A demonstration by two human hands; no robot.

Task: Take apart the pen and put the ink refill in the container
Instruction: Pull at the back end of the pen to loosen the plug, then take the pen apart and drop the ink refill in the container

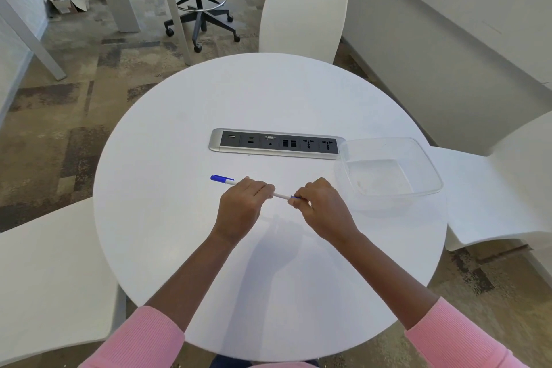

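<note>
A white pen (280, 195) with a blue cap at its left end is held level above the round white table (179, 158). My left hand (242, 206) is wrapped around the pen's barrel, and the blue cap sticks out to the left of it. My right hand (321, 207) pinches the pen's right end, where a bit of blue shows between the fingers. A short stretch of white barrel is visible between the two hands. The clear plastic container (418, 152) stands to the right of the hands, with nothing in it.
A silver and black socket panel (276, 145) is set into the table's middle, beyond the hands. White chairs stand at the far side (301, 18), at the right (493, 188) and at the left (50, 278). A wheeled office stool (200, 12) stands further back.
</note>
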